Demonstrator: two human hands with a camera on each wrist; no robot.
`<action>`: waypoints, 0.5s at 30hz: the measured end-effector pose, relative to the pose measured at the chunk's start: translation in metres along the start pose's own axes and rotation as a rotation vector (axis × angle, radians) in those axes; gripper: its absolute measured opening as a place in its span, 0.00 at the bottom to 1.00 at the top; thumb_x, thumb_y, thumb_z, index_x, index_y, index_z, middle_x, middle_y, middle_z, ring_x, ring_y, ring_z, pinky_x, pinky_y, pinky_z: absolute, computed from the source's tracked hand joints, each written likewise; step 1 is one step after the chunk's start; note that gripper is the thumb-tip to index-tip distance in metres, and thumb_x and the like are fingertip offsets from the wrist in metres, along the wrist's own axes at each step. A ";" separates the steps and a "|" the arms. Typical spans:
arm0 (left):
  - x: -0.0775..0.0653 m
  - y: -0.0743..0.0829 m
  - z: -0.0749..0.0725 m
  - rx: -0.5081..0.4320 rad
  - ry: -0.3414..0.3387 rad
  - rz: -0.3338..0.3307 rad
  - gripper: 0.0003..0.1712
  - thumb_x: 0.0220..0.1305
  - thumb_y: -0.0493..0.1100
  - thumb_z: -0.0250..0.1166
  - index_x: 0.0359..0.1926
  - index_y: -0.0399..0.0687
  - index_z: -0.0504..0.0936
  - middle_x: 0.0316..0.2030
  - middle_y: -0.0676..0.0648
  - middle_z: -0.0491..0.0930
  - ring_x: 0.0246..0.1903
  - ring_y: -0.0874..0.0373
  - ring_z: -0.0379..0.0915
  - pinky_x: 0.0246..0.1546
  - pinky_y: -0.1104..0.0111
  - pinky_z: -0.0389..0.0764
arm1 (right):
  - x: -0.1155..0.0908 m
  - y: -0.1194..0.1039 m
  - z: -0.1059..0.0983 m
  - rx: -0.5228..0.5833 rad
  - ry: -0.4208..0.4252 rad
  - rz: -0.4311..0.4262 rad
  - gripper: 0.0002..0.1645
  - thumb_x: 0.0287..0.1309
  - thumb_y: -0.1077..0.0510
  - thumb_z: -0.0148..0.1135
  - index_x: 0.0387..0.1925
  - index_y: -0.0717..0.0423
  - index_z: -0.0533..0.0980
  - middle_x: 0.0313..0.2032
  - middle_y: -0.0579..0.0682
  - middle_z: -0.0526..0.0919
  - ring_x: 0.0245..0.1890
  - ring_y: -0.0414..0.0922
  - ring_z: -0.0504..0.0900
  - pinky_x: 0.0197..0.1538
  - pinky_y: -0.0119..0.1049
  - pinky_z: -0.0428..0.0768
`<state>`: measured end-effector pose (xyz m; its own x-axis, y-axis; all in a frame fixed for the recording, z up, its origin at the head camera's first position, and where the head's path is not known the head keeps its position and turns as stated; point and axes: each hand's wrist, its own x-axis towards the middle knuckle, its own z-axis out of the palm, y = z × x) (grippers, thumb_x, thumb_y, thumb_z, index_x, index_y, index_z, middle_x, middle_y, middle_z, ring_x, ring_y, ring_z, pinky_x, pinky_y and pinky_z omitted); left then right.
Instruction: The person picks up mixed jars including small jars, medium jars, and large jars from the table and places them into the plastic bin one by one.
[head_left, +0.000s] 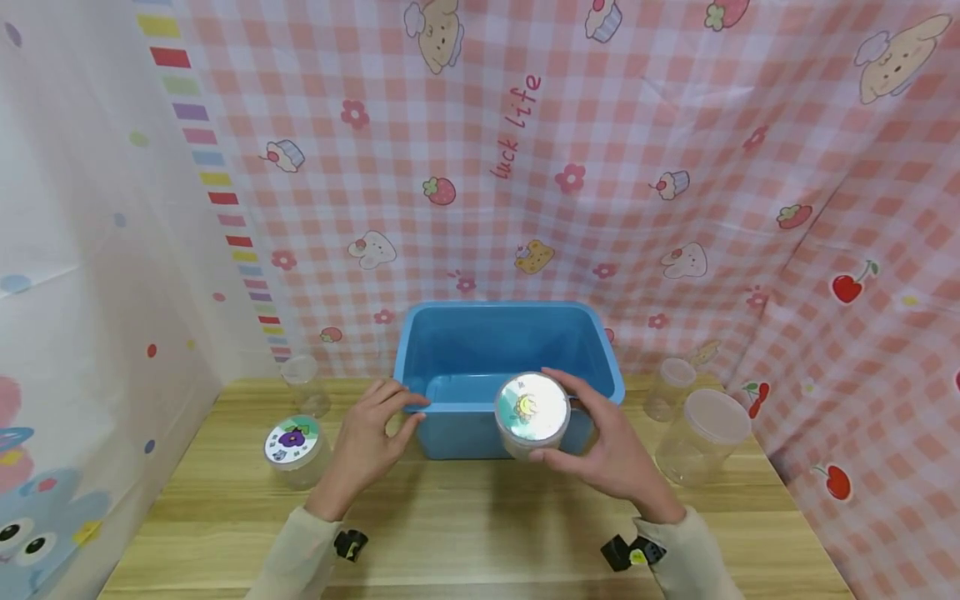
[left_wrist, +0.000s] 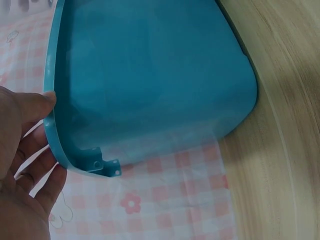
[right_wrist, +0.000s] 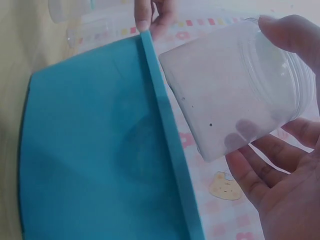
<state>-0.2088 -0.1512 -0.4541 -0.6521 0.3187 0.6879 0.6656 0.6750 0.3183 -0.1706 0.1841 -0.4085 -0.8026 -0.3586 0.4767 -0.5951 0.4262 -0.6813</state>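
A blue plastic bin stands at the back of the wooden table. My left hand pinches its front rim near the left corner; in the left wrist view the thumb is on one side of the rim and the fingers are on the other. My right hand grips a clear plastic jar with a green-and-white picture label on its lid. The jar is held just above the bin's front rim, right of its middle. The part of the bin behind the jar is hidden.
At left stand a jar with a purple picture on its lid and a small clear jar. A large clear jar and a smaller one stand at right. A checked cloth hangs close behind the bin.
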 end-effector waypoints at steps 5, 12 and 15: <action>0.000 0.000 -0.001 -0.002 -0.006 -0.007 0.09 0.60 0.40 0.76 0.41 0.54 0.88 0.36 0.55 0.81 0.41 0.60 0.74 0.38 0.64 0.80 | 0.009 0.001 -0.007 -0.017 0.002 -0.007 0.56 0.46 0.52 0.84 0.75 0.37 0.64 0.63 0.43 0.79 0.60 0.40 0.79 0.60 0.40 0.80; 0.000 -0.001 -0.001 0.001 -0.005 0.013 0.09 0.60 0.40 0.76 0.41 0.53 0.88 0.36 0.55 0.81 0.41 0.60 0.74 0.38 0.64 0.81 | 0.016 0.001 -0.015 -0.053 -0.006 0.052 0.55 0.48 0.51 0.83 0.75 0.41 0.64 0.64 0.41 0.78 0.60 0.42 0.79 0.61 0.48 0.80; 0.000 -0.001 0.000 -0.003 0.010 0.027 0.11 0.58 0.38 0.77 0.41 0.52 0.88 0.36 0.54 0.81 0.41 0.60 0.73 0.38 0.64 0.81 | 0.021 -0.001 -0.019 -0.090 -0.008 0.038 0.56 0.47 0.51 0.84 0.75 0.44 0.64 0.63 0.43 0.79 0.58 0.43 0.80 0.60 0.49 0.80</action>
<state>-0.2095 -0.1516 -0.4539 -0.6305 0.3297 0.7027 0.6838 0.6643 0.3019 -0.1879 0.1923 -0.3872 -0.8247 -0.3472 0.4464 -0.5655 0.5126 -0.6461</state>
